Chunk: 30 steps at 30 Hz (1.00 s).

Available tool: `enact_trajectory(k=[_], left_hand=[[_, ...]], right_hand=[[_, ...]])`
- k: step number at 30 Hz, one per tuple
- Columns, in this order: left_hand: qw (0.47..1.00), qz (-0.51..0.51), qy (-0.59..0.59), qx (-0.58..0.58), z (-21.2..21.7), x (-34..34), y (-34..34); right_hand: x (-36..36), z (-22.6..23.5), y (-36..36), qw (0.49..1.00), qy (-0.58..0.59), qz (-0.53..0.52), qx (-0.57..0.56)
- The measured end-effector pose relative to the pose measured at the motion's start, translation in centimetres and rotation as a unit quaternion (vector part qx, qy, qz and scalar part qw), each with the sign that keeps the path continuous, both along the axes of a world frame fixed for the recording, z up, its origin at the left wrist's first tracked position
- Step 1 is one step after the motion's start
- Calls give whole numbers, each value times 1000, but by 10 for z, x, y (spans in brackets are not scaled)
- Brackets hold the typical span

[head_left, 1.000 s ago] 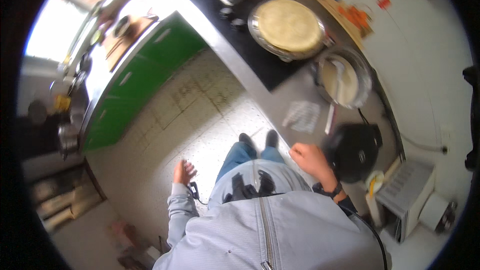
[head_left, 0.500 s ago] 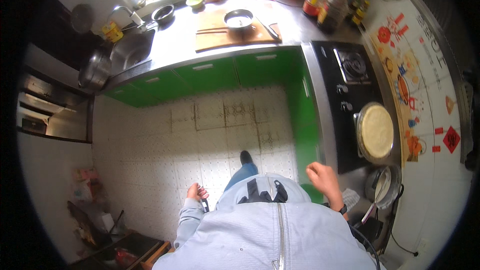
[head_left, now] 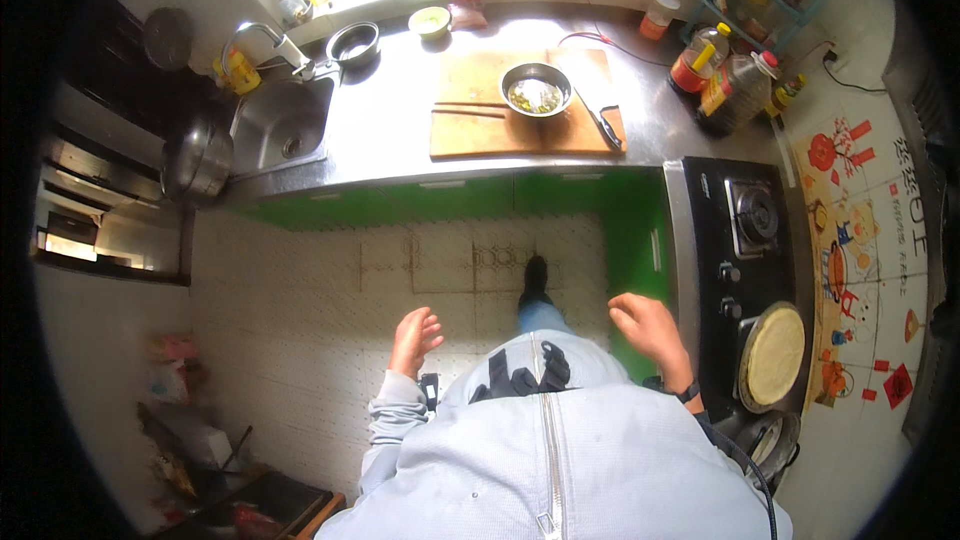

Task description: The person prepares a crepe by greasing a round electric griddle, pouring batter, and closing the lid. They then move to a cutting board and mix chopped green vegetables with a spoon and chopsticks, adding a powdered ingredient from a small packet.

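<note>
Left hand [head_left: 413, 342]: empty, fingers apart. Right hand [head_left: 645, 328]: can't tell. At twelve, a board [head_left: 462, 136] keeps the bowl [head_left: 535, 71] off the counter [head_left: 385, 125].

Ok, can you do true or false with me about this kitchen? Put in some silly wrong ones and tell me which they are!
1. The left hand is holding a knife. False: the knife lies on the wooden cutting board, and the hand's fingers are open with nothing in them.
2. Two chopsticks lie on that board. True.
3. The cupboard doors are red. False: they are green.
4. There is a dark band on the wrist of the right hand. True.
5. The round, flat, pale yellow thing is in the sink. False: it is over at the black stove.
6. A bottle with a red cap stands on the counter. True.
</note>
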<state>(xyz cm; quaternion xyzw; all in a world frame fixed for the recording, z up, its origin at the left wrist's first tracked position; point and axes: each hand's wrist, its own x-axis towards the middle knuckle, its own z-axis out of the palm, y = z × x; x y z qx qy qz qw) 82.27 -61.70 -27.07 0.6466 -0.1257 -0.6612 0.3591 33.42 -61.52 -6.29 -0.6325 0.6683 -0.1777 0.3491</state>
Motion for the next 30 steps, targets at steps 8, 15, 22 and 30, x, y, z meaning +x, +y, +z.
enact_trajectory(k=[8, 15, 22, 30], left_hand=[[866, -155, -382, -282, 61, -59, -199], [674, -272, -580, -367, 79, -105, -396], [592, -388, -577, -408, 46, -112, -512], [610, -424, -500, -445, 42, -109, -540]], right_hand=[[-4, -9, -162, 996, -32, 80, -5], [10, 0, -235, 995, -34, 95, 13], [26, 16, -278, 996, -44, -46, 68], [-9, 35, -301, 970, -32, -224, 92]])
